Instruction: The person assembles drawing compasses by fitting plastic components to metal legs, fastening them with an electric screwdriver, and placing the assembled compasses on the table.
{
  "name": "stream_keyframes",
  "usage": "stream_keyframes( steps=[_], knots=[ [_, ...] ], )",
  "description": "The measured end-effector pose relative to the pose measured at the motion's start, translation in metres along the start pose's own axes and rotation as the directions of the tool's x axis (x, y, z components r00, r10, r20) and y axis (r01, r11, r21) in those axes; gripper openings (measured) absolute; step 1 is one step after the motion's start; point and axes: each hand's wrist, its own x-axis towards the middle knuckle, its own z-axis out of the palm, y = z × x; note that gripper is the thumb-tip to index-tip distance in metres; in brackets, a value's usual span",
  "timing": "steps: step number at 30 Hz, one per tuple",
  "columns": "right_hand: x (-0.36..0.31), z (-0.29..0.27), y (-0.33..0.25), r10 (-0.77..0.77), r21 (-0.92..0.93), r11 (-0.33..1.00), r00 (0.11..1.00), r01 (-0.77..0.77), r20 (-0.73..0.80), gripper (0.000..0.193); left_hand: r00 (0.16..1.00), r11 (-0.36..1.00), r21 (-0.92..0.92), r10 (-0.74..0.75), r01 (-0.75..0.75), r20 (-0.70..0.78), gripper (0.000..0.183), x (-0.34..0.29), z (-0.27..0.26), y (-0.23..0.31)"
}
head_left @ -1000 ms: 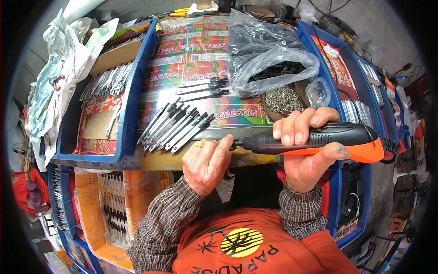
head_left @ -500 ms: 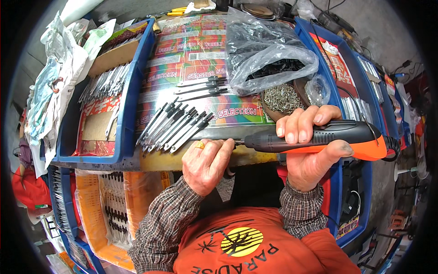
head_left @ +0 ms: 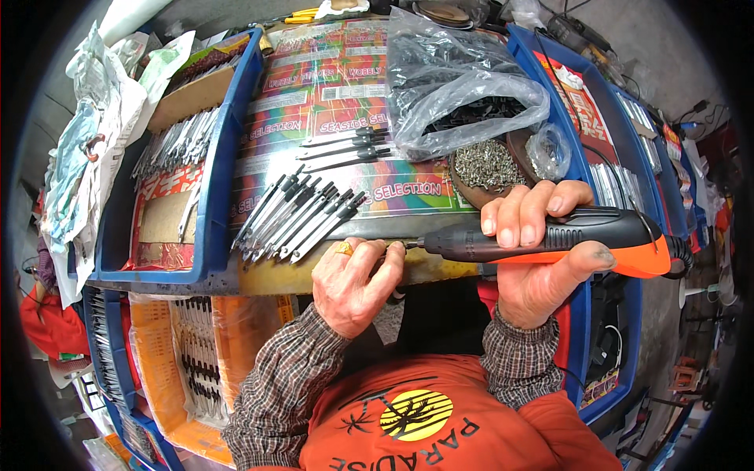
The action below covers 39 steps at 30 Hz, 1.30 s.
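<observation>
My right hand (head_left: 538,251) is wrapped round a black-and-orange electric screwdriver (head_left: 471,242), which lies level and points left. Its thin metal bit (head_left: 413,243) ends right by the fingertips of my left hand (head_left: 357,282). That hand is closed in a pinch at the table's front edge, and its fingers hide most of what they hold. Just beyond it lies a fanned pile of slim silver-and-black pen-like pieces (head_left: 302,220). A few more slim black pieces (head_left: 345,149) lie farther back. A round dish of small metal screws (head_left: 487,166) sits behind the screwdriver.
A clear plastic bag (head_left: 463,94) of black parts stands at the back. Blue trays (head_left: 228,204) of slim pieces flank the table on the left, with another blue tray (head_left: 542,67) on the right. Below the edge, an orange basket (head_left: 153,369) holds bagged black-and-white pieces.
The screwdriver and my right hand have shifted slightly to the right. A little more space shows between its body and my left fingertips; my left hand stays nearly in place, still pinched.
</observation>
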Motion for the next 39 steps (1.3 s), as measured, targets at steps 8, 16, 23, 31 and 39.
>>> stream_keyframes(
  steps=[8,16,23,31,39],
  knots=[
    [-0.001,-0.002,0.000,0.002,0.007,1.000,1.000,-0.002,0.008,0.057,0.998,0.999,-0.042,-0.022,0.019,-0.054,0.027,-0.001,0.002,0.000],
    [-0.002,-0.001,-0.002,-0.003,0.018,1.000,1.000,0.003,0.000,0.058,0.991,0.988,-0.105,-0.117,0.109,-0.072,0.031,0.001,0.000,0.005],
    [-0.003,0.001,-0.006,-0.007,0.017,1.000,1.000,0.007,0.007,0.058,0.996,0.995,-0.043,-0.092,0.092,0.007,0.035,0.000,-0.001,0.003],
    [-0.007,0.008,-0.007,0.006,0.003,1.000,0.999,-0.006,0.032,0.058,0.971,0.968,-0.144,-0.220,0.205,-0.096,0.028,0.004,-0.004,0.014],
    [-0.009,0.015,-0.006,-0.001,0.025,1.000,0.994,-0.002,0.110,0.046,0.492,0.022,-0.697,-0.724,0.717,0.484,0.019,-0.004,-0.036,0.047]
  ],
)
